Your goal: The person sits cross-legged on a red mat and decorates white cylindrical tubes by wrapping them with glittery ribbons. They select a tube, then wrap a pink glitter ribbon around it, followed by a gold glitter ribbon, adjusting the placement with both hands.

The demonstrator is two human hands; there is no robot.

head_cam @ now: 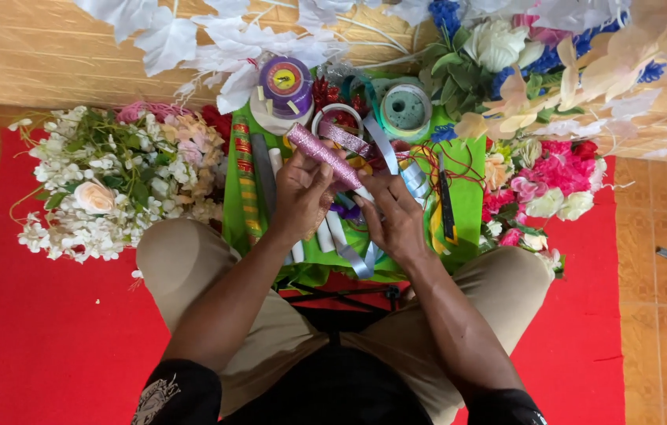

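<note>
Where red mat [50, 346] meets tiled floor [656, 315], green cloth [471, 197]

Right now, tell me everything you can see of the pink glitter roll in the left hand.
The pink glitter roll is a slim tube of sparkly pink-mauve sheet, wound tight. It lies tilted, its upper end toward the purple ribbon spool, its lower end running down toward the right hand. The left hand has its grip on the middle from below, with fingers wrapped over it. It is raised above the green cloth. The lower end is partly hidden by fingers.
</note>
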